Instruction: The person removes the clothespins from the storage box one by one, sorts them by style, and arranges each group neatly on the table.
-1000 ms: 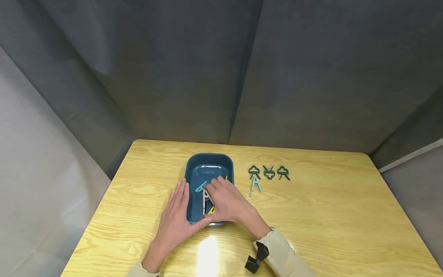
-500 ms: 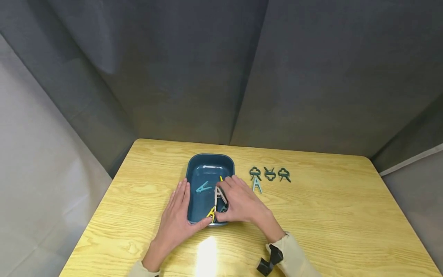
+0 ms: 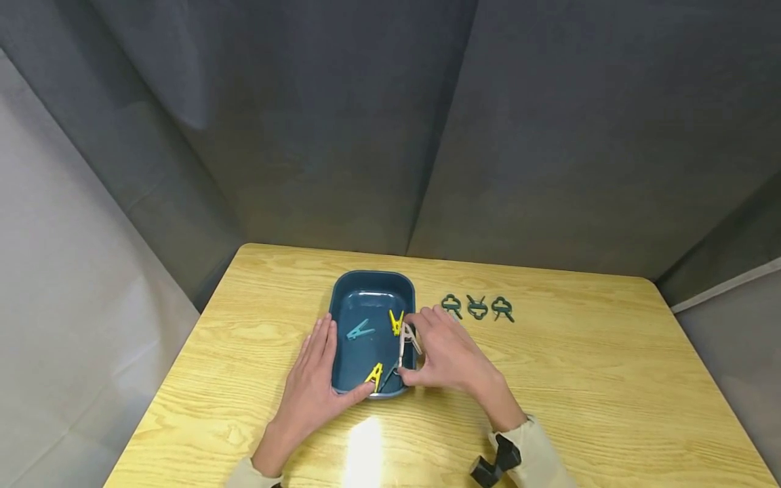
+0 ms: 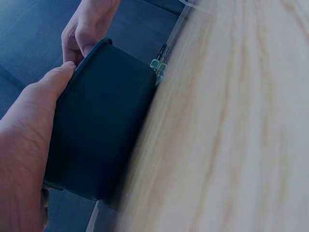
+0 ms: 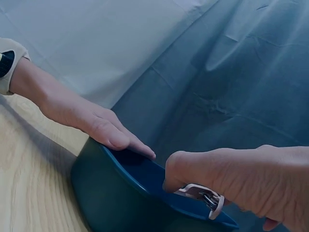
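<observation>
Inside bin (image 3: 356,359), two yellow clips (image 3: 396,324), left hand (image 3: 312,388) straight-fingered, right hand (image 3: 445,354) pinching white clip (image 3: 401,350)

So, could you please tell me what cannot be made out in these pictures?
Head: part of the near yellow clip, covered by the left grip.
Left wrist: the inside of the tray, hidden by its wall.
Right wrist: one end of the pale clip, behind the right grip.
</observation>
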The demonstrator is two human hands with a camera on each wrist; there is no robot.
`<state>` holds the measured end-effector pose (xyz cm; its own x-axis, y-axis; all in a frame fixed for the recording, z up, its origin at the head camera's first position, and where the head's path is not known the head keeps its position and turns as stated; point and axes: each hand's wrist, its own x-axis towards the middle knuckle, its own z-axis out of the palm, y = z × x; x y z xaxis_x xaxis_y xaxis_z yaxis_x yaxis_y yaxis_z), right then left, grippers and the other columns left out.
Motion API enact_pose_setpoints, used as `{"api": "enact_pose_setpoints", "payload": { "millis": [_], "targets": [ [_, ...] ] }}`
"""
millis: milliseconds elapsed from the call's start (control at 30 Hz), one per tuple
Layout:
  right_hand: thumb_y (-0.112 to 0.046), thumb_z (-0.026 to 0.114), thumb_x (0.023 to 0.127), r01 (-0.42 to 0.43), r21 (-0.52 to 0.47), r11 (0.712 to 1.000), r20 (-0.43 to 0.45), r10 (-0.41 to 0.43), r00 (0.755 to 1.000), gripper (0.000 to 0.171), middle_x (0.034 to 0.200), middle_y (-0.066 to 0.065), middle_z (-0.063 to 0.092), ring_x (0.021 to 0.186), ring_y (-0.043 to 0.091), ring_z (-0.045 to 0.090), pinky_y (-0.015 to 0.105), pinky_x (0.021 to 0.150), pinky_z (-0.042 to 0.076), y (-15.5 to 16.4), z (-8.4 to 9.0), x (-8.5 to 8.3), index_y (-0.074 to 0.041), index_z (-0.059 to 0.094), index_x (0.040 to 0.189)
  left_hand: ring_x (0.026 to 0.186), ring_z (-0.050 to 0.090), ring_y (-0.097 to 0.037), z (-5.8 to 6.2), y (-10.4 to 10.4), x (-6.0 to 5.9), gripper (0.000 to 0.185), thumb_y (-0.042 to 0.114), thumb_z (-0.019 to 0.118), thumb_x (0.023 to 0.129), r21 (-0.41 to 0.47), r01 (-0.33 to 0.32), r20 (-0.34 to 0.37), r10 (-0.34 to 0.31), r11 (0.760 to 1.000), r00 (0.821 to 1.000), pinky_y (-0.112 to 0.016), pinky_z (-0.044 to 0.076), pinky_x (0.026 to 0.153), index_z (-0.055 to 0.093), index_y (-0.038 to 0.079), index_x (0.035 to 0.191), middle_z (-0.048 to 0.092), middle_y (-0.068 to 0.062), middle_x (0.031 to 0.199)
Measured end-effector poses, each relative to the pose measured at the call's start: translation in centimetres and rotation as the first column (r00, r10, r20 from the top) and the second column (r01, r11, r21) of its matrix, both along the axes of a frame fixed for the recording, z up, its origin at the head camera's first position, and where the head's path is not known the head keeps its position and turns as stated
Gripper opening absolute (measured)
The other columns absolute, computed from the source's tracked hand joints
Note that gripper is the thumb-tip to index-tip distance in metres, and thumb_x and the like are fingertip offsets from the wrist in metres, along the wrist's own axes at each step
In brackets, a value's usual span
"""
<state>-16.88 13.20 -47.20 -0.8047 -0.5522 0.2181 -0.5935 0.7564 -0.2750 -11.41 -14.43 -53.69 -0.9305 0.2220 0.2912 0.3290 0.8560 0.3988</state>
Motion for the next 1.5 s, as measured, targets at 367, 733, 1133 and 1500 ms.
{"api": "enact_pose_setpoints", "payload": {
  "millis": [367, 733, 1133, 1500],
  "targets": [
    [-0.057, 0.085, 0.070, 0.053, 0.006, 0.999, 0.016, -0.053, 0.998, 0.085, 0.115, 0.007, 0.065, 0.105, 0.024, 0.055, 0.043, 0.103, 0.049, 2.3, 0.4, -0.1, -0.005, 0.063, 0.133, 0.162, 0.012, -0.027, 0.1, 0.1, -0.1, 0.131, 0.088, 0.063, 0.078, 0.008, -0.007, 0.012, 0.007, 1.000, 1.000, -0.042, 0.013, 0.131, 0.017, 0.004, 0.167, 0.010, -0.008, 0.176],
    [-0.054, 0.086, 0.070, 0.103, -0.009, 0.995, 0.054, -0.103, 0.993, 0.089, 0.137, 0.013, 0.063, 0.126, 0.033, 0.056, 0.054, 0.116, 0.042, 4.6, 0.2, -0.3, -0.005, 0.057, 0.139, 0.162, 0.008, -0.024, 0.0, -0.1, 0.0, 0.132, 0.090, 0.061, 0.077, -0.003, -0.011, 0.025, 0.011, 1.000, 1.000, -0.042, 0.013, 0.131, 0.015, 0.005, 0.167, 0.006, -0.006, 0.177],
    [-0.048, 0.087, 0.068, 0.155, -0.005, 0.988, 0.081, -0.154, 0.985, 0.092, 0.137, 0.018, 0.063, 0.134, 0.041, 0.052, 0.060, 0.122, 0.031, 7.1, -0.7, -1.4, -0.003, 0.056, 0.141, 0.162, 0.006, -0.022, 0.0, 0.1, -0.1, 0.132, 0.091, 0.059, 0.078, 0.002, -0.013, 0.032, 0.013, 1.000, 0.999, -0.045, 0.015, 0.131, 0.014, 0.006, 0.168, 0.007, -0.006, 0.177],
    [-0.040, 0.089, 0.068, 0.199, -0.029, 0.979, 0.150, -0.193, 0.970, 0.088, 0.133, 0.021, 0.064, 0.128, 0.044, 0.055, 0.064, 0.113, 0.038, 9.7, -2.4, -2.1, 0.000, 0.056, 0.139, 0.162, 0.005, -0.020, -0.1, 0.1, -0.1, 0.132, 0.091, 0.059, 0.077, 0.002, -0.007, 0.046, 0.007, 1.000, 0.999, -0.042, 0.014, 0.131, 0.014, 0.007, 0.168, 0.006, -0.003, 0.177]
  ]
}}
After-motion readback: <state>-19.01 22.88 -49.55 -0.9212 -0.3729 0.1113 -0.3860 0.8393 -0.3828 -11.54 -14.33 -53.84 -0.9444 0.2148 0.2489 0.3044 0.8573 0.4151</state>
